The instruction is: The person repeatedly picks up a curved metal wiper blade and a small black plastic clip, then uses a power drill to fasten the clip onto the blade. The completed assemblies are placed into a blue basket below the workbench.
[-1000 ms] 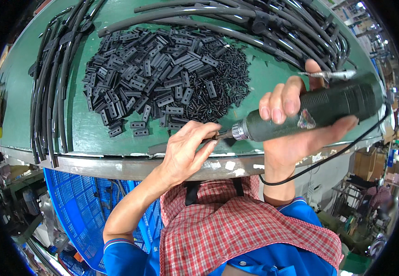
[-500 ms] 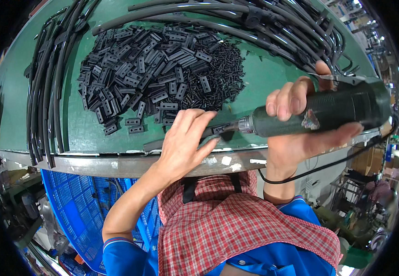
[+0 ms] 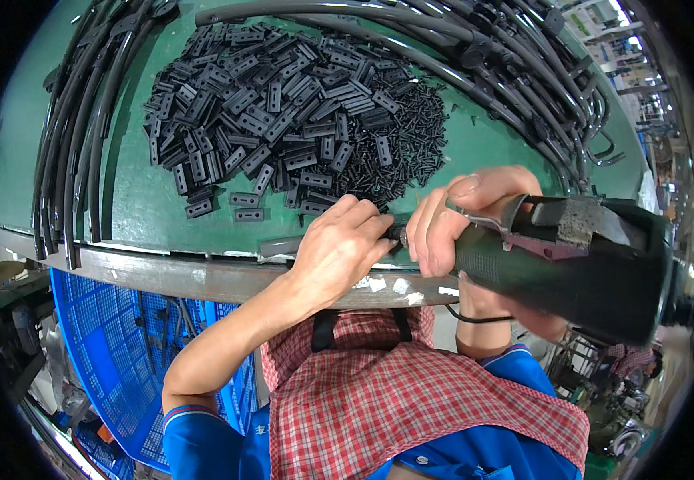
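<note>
My left hand (image 3: 339, 248) is closed round a dark tube (image 3: 281, 246) lying along the near edge of the green table. One end of the tube sticks out to the left of my fingers. In my right hand (image 3: 443, 228) is a dark green corded electric screwdriver (image 3: 563, 276), held tilted, its thick rear end toward the lower right. The fingertips of both hands come close together over the tube, and the driver's tip is hidden behind my right fingers. Just beyond lie a heap of black two-hole blocks (image 3: 259, 120) and a pile of small black screws (image 3: 419, 128).
Bent dark tubes (image 3: 515, 88) are stacked at the back right of the table, and more tubes (image 3: 83, 120) lie at the left. A blue plastic crate (image 3: 107, 344) stands below the worn table edge (image 3: 163, 268). The screwdriver's black cord (image 3: 483, 318) hangs near my right wrist.
The screwdriver has swung from nearly level to tilted, its rear end dropping toward me. My right fingers have moved left, closer to my left hand. The left hand still grips the tube.
</note>
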The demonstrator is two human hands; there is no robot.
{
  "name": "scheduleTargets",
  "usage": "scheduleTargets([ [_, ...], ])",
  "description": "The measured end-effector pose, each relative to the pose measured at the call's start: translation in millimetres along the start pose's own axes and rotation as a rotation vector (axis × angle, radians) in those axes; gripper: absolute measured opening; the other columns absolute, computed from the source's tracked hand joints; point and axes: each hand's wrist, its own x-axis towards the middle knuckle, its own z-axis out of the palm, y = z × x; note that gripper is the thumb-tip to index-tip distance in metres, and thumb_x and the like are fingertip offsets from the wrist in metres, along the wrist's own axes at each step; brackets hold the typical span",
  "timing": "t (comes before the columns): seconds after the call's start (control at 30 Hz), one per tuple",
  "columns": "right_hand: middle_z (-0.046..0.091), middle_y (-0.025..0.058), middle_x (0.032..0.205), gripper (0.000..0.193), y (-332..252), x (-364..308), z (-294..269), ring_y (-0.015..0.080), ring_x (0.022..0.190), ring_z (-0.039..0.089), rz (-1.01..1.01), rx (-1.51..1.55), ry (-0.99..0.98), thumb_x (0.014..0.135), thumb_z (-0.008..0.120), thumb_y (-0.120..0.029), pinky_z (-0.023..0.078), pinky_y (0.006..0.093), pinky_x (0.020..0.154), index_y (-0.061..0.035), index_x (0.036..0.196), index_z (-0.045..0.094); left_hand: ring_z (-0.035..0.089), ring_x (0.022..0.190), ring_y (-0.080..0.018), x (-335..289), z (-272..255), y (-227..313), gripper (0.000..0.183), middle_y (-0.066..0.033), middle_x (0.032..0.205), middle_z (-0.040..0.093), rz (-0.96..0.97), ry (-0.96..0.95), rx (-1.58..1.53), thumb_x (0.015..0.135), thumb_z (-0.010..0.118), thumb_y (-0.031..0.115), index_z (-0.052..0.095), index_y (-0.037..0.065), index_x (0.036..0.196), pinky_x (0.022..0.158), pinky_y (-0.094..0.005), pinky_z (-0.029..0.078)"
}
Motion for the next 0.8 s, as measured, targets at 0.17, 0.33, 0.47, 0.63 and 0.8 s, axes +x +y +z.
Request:
scheduleTargets([
  [0.17,0.044,-0.0010,0.063,0.075,-3.7,-16.3,-34.5,0.0106,0.053,0.045,-0.246,0.455,0.384,0.078,0.066,-0.059,0.041,0.0269,0.052,-0.0028,0.125,0.046,0.056,0.083,-0.0243,0.2,-4.5,4.6,0.026,-0.0075,0.088,0.060,-0.014,-0.025,0.064,0.073,0.072,0.015,0.066,0.001,0.095,0.072,-0.0338,0.049],
  [0.33,0.039,0.0001,0.062,0.079,-22.5,-98.2,-46.8,0.0117,0.050,0.040,-0.353,0.388,0.601,0.083,0.052,-0.067,0.038,0.0294,0.047,-0.0019,0.128,0.047,0.060,0.081,-0.0296,6.6,-11.4,10.6,0.029,-0.0125,0.092,0.062,-0.057,-0.112,0.033,0.079,0.068,0.016,0.064,0.001,0.103,0.070,-0.0387,0.050],
  [0.47,0.039,0.0019,0.061,0.076,-22.8,-142.1,-41.6,0.0149,0.049,0.040,-0.284,0.438,0.796,0.085,0.047,-0.069,0.037,0.0309,0.047,-0.0045,0.124,0.046,0.062,0.082,-0.0388,41.4,-40.1,44.0,0.032,-0.0215,0.093,0.063,-0.186,-0.444,0.078,0.089,0.057,0.021,0.058,0.001,0.114,0.071,-0.0426,0.050],
  [0.63,0.037,0.0009,0.060,0.075,-14.9,-167.0,-53.3,0.0131,0.045,0.037,-0.339,0.496,0.878,0.082,0.045,-0.073,0.033,0.0282,0.044,-0.0087,0.120,0.049,0.064,0.067,-0.0194,14.4,-66.5,27.6,0.033,-0.0150,0.091,0.069,-0.361,-0.268,-0.318,0.089,0.058,0.020,0.062,0.002,0.117,0.066,-0.0314,0.050],
  [0.8,0.036,-0.0006,0.059,0.066,-17.0,-169.3,-63.9,0.0119,0.046,0.035,-0.277,0.528,1.107,0.087,0.039,-0.070,0.032,0.0272,0.045,-0.0098,0.110,0.050,0.041,0.048,-0.0020,-27.4,-188.0,-17.1,0.034,0.0011,0.062,0.056,-0.572,0.484,0.127,0.092,0.056,0.022,0.062,0.007,0.121,0.041,-0.0182,0.030],
])
